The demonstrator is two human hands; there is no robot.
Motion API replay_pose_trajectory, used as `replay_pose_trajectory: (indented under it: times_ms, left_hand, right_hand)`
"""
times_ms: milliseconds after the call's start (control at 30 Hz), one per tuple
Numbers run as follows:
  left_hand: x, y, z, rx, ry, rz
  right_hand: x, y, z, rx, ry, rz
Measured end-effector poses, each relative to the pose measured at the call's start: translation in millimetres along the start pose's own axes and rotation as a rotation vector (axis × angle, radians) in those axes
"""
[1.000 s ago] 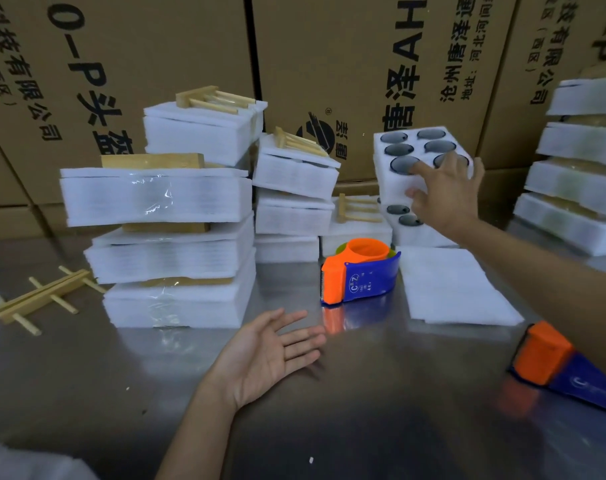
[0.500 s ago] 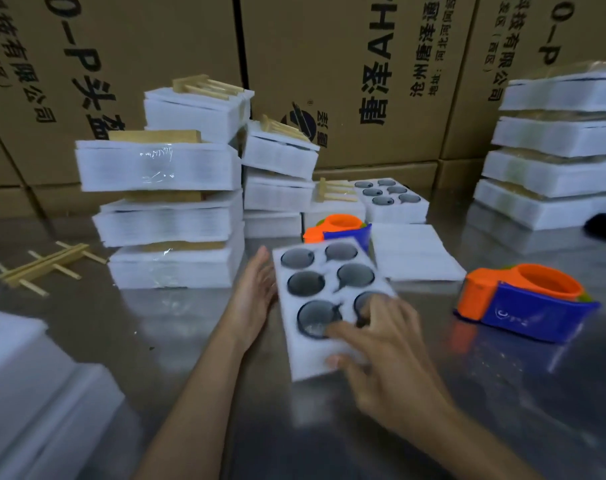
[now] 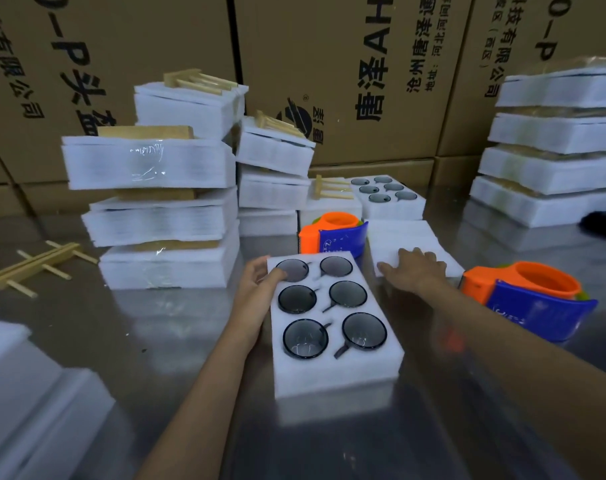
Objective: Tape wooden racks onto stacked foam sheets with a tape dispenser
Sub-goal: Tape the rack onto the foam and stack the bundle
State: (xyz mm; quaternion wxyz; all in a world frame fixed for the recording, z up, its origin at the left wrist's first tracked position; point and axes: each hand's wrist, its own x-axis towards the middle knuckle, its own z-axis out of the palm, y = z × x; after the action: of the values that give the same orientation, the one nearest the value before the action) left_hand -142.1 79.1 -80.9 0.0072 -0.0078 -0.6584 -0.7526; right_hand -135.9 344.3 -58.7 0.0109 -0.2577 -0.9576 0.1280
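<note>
Big brown cardboard boxes [image 3: 346, 81] with black printed characters stand as a wall behind the shiny metal bench [image 3: 156, 341]. A dark object [image 3: 603, 221], too cut off to identify, lies at the right edge.

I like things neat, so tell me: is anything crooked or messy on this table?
Yes. The big pile of taped foam bundles on the left is stacked unevenly: the top bundle sticks out to the left and looks tilted. One wooden rack lies alone on the table, at a slant. I see nothing spilled or broken.
</note>
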Motion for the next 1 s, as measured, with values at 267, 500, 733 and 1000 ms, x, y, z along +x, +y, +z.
replay_pose_trajectory:
  times_ms: [267,500,733,1000]
  left_hand:
    - [0.5,-1.0,1.1,-0.02,0.009,0.01]
    - [-3.6,0.3,-0.6,-0.01,-0.005,0.021]
    - [-4.0,0.6,-0.4,0.001,-0.01,0.032]
    - [3.1,4.2,-6.8,-0.172,-0.143,-0.093]
  right_hand:
    - [-1.8,6.7,12.3,0.074,0.296,-0.073]
    - [-3.9,16.9,19.9,0.045,0.247,-0.172]
    - [-30.9,-22.6,-44.8,0.53,0.801,-0.137]
    - [-189.1,-74.1,-30.0,-0.385,0.397,-0.989]
